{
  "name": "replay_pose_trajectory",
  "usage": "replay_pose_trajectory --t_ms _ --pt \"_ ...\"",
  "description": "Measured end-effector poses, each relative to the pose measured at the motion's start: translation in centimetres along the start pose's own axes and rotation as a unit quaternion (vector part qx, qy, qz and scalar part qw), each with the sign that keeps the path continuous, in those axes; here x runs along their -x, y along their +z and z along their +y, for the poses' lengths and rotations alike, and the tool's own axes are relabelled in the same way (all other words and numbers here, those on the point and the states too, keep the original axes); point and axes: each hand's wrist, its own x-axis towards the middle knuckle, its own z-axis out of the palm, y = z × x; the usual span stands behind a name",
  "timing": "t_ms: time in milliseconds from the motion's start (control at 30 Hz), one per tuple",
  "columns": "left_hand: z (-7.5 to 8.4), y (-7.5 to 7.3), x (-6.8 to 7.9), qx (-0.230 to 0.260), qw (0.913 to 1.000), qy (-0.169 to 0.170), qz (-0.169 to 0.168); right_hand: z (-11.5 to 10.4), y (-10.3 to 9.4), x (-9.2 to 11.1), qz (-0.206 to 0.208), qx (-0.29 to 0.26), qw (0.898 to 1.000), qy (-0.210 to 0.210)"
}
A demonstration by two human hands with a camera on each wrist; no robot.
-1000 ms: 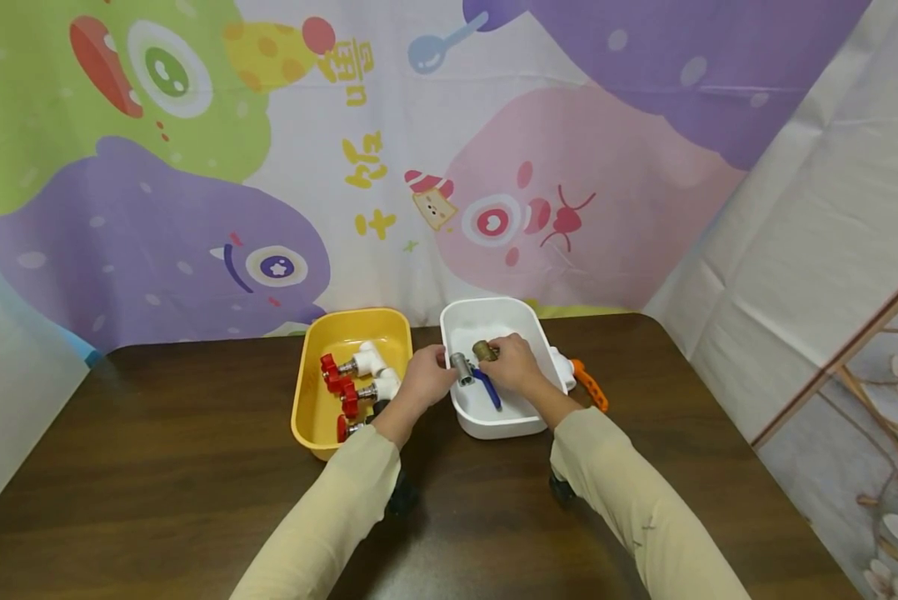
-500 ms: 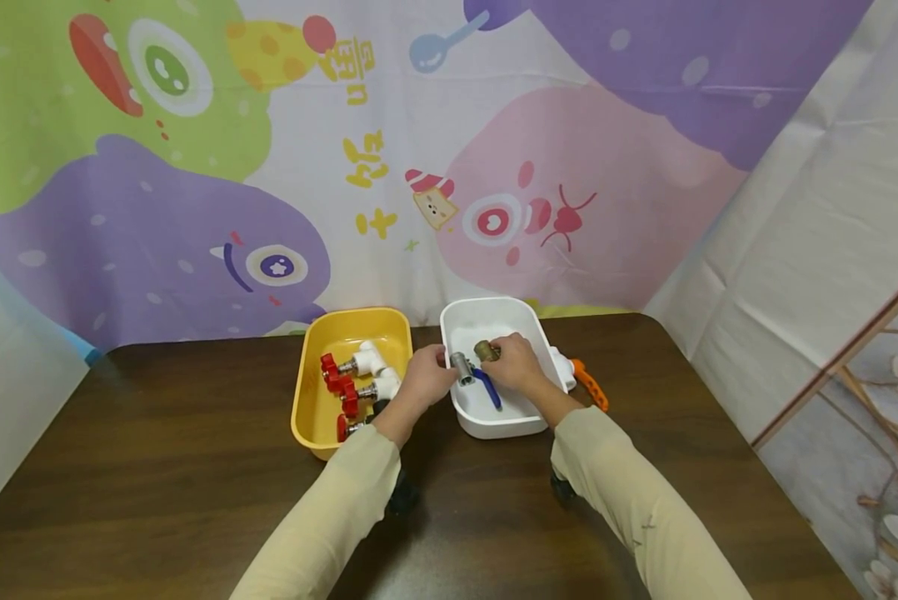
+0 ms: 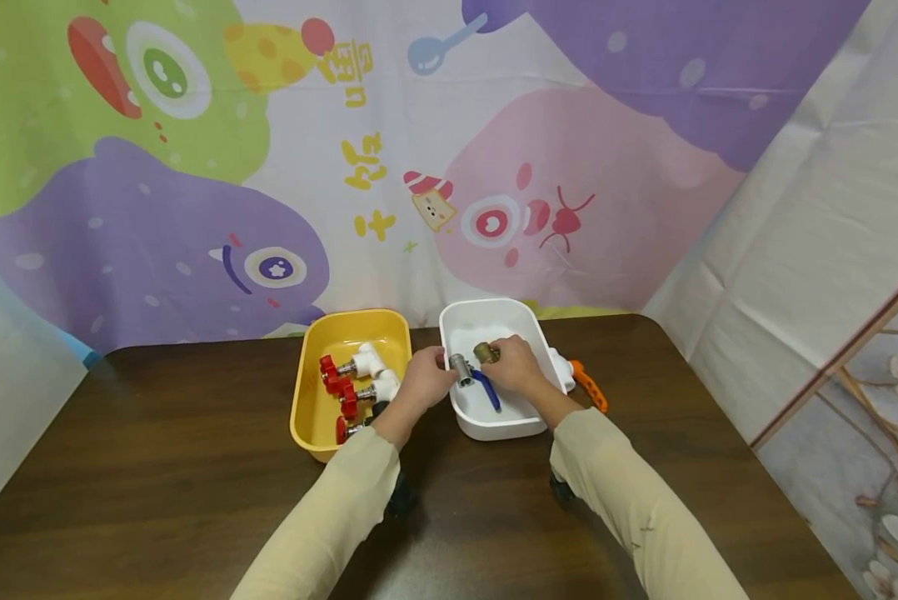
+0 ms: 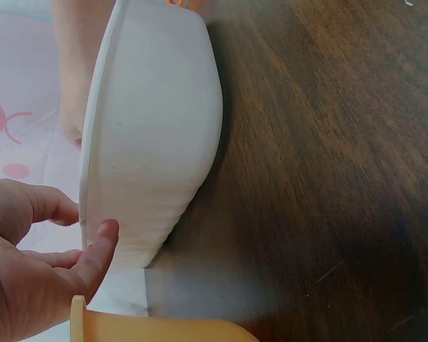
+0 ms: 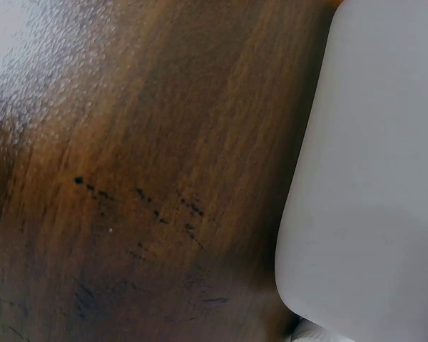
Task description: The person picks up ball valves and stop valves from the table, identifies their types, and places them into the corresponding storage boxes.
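Note:
In the head view, my right hand [image 3: 516, 364] reaches into the white basin [image 3: 494, 431] and pinches a brass-coloured valve [image 3: 485, 352]. Beside it lies a silver metal valve [image 3: 461, 369]. A blue lever [image 3: 488, 392] slants down between the two; which valve bears it I cannot tell. My left hand [image 3: 426, 379] is at the basin's left rim, close to the silver valve. The left wrist view shows that left hand [image 4: 39, 260] pinching the basin rim [image 4: 93, 128], one finger against the outer wall. The right wrist view has only the basin's outside [image 5: 371, 178], no hand.
Left of the white basin stands a yellow basin [image 3: 304, 367] with several white valves with red handles [image 3: 350, 398]. A white valve with an orange handle [image 3: 590, 386] lies right of the white basin. Both basins stand on a dark wooden table [image 3: 194, 500] before a printed curtain [image 3: 374, 275].

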Motion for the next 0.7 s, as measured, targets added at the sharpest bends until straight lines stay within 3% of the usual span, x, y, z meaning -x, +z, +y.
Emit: replay_pose_trajectory --t_ms 700 --pt "-0.33 0.18 -0.35 0.002 1.0 0.002 -0.002 0.37 0.11 -0.3 -0.014 -0.008 1.0 0.019"
